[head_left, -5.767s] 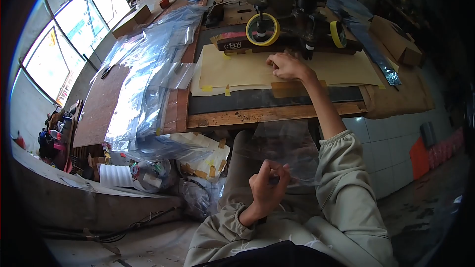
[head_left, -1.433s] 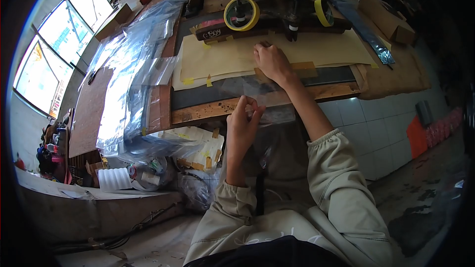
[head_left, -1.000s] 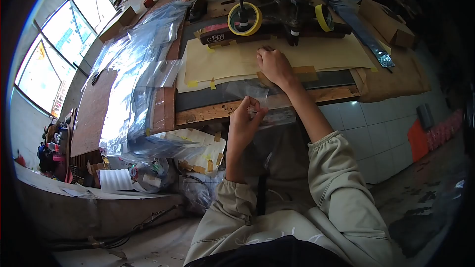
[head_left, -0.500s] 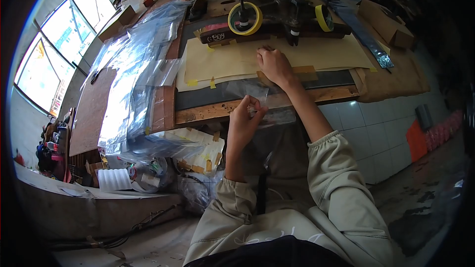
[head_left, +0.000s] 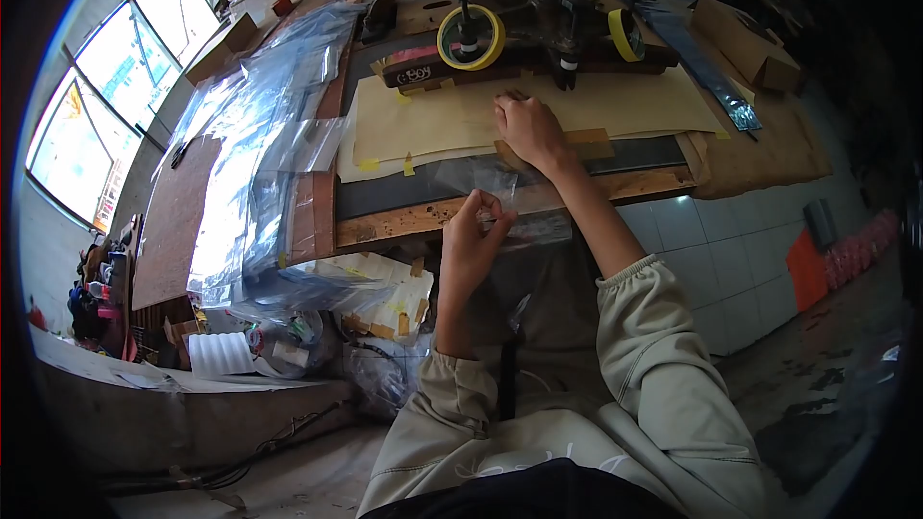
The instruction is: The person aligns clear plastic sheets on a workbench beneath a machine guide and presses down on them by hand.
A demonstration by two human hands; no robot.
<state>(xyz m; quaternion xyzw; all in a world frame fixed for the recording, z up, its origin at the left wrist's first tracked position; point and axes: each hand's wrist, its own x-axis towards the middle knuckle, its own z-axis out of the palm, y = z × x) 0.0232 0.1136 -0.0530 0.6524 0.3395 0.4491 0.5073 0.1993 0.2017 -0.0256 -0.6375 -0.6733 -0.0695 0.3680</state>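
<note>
My left hand is at the front edge of the bench, thumb and fingers pinched on a clear plastic sheet. Part of that film spreads over the wooden edge and part hangs below it. Farther in, my right hand rests on a large cream card sheet, its fingers curled closed. Whatever those fingertips may hold is hidden. Strips of brown tape and small yellow tape pieces stick to the card.
Behind the card stands a machine with a dark bar and two yellow tape rolls. Glossy plastic sheets cover the left side. A cardboard box and brown paper lie at right.
The whole view has shifted very slightly to the left. Both hands keep nearly the same pose and place, and the plastic sheet stays in my left fingers.
</note>
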